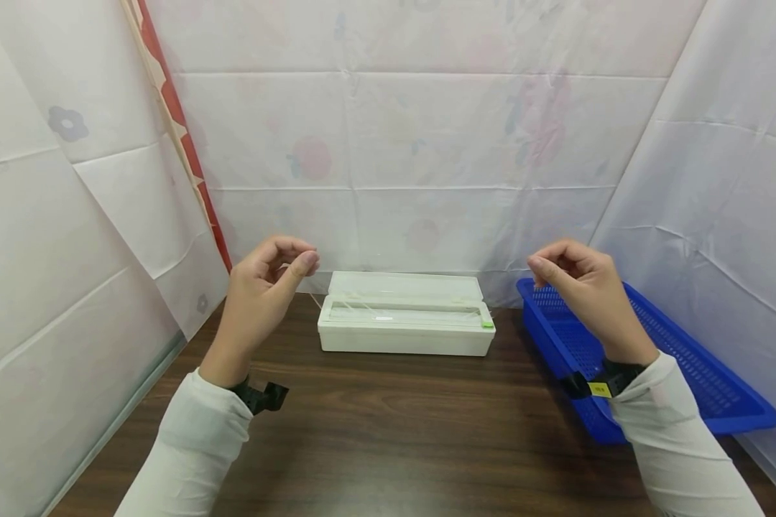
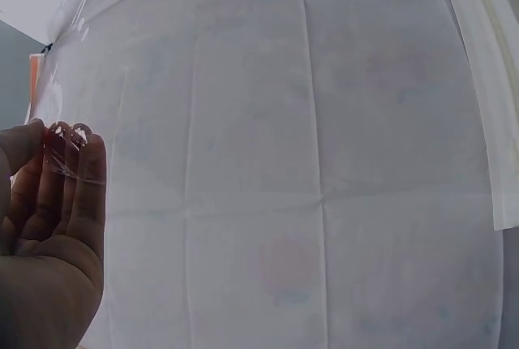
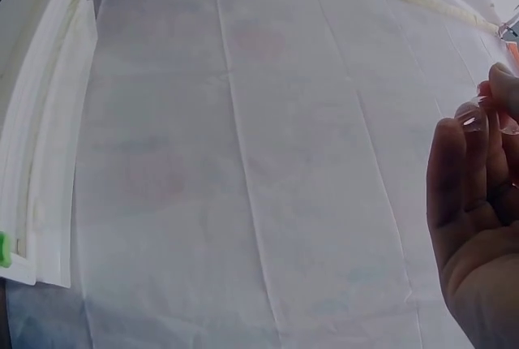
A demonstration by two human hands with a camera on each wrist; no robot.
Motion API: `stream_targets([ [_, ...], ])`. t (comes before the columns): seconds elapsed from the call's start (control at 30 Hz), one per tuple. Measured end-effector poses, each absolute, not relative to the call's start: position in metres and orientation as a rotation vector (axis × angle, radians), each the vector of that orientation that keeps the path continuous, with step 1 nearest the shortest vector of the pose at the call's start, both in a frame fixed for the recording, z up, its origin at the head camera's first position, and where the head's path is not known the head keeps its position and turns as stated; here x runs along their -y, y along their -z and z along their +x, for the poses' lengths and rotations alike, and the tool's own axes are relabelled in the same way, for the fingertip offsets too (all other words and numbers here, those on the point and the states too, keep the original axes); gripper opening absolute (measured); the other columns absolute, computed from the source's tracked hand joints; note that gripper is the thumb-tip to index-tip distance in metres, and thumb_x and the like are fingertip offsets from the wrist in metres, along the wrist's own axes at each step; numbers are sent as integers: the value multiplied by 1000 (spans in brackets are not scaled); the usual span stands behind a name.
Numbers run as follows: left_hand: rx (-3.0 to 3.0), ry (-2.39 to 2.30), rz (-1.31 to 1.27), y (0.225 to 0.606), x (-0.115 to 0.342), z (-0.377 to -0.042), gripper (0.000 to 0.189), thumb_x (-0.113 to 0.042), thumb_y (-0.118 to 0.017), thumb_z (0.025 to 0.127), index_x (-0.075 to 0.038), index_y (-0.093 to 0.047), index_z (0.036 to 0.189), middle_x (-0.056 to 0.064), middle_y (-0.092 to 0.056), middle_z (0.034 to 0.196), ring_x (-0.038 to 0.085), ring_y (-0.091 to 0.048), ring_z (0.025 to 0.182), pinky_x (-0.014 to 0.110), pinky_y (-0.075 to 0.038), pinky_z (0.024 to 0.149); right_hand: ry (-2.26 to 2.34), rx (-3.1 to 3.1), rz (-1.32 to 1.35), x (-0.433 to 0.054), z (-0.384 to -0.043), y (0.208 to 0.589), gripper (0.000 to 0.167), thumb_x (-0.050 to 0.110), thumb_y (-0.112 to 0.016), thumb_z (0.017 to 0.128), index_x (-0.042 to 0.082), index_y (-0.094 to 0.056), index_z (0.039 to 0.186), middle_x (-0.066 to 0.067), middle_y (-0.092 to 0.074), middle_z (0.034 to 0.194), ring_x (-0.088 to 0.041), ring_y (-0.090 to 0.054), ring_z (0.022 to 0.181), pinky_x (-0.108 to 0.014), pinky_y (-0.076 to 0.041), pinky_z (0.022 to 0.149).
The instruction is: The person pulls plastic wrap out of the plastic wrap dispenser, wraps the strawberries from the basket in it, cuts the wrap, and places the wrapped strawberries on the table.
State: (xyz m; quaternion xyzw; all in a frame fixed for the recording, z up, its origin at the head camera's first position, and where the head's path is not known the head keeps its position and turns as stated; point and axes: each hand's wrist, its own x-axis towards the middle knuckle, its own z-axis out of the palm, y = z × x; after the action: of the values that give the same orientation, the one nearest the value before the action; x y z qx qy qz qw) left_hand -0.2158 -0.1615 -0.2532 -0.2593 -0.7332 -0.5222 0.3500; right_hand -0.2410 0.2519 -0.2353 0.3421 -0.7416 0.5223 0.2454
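Observation:
Both hands are raised at chest width above the table. My left hand [image 1: 259,291] pinches clear plastic wrap [image 2: 81,175] between thumb and fingers; glossy folds of it show at the fingertips in the left wrist view. On the other side, my right hand [image 1: 588,287] pinches clear wrap [image 3: 470,115] the same way. The sheet is so transparent that its outline between the hands cannot be made out in the head view. Behind and between the hands sits a white plastic-wrap dispenser [image 1: 404,340], its lid [image 1: 406,286] tipped back, with a green slider [image 1: 487,324] at its right end.
A blue perforated basket [image 1: 556,352] stands at the right, partly under my right forearm. The dark wooden table [image 1: 388,424] extends in front of the dispenser. Pale patterned sheeting [image 1: 427,143] hangs behind and at both sides.

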Motion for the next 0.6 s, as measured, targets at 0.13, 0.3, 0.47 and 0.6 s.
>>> stream_targets([
  [0.13,1908,1329,-685,255,162,-211,9,-8,-67,97,-4,-69,105,3,-68,95,15,-67,88,20,-52,70,-1367,2070,920,-254,-237,237,5,-5,-63,96,-5,-67,98,-10,-62,78,-19,-59,70,-21,-47,59],
  [0.3,1915,1272,-702,257,164,-208,8,-7,-67,97,-5,-69,105,1,-69,95,14,-66,86,20,-48,62,-1271,2135,902,-256,-231,238,6,-2,-62,98,-1,-68,99,-9,-62,79,-17,-59,71,-22,-46,59],
  [0.47,1911,1233,-716,258,165,-207,9,-5,-68,96,-6,-70,104,-1,-69,95,13,-66,83,21,-44,57,-1254,2163,920,-258,-227,240,6,-3,-61,98,-1,-67,99,-9,-62,82,-17,-60,74,-20,-49,62],
  [0.6,1905,1231,-736,258,166,-207,11,-2,-69,95,-6,-70,105,1,-70,96,12,-63,80,21,-42,57,-1246,2189,918,-258,-226,242,6,-3,-61,98,0,-67,98,-8,-63,83,-16,-61,74,-20,-50,61],
])
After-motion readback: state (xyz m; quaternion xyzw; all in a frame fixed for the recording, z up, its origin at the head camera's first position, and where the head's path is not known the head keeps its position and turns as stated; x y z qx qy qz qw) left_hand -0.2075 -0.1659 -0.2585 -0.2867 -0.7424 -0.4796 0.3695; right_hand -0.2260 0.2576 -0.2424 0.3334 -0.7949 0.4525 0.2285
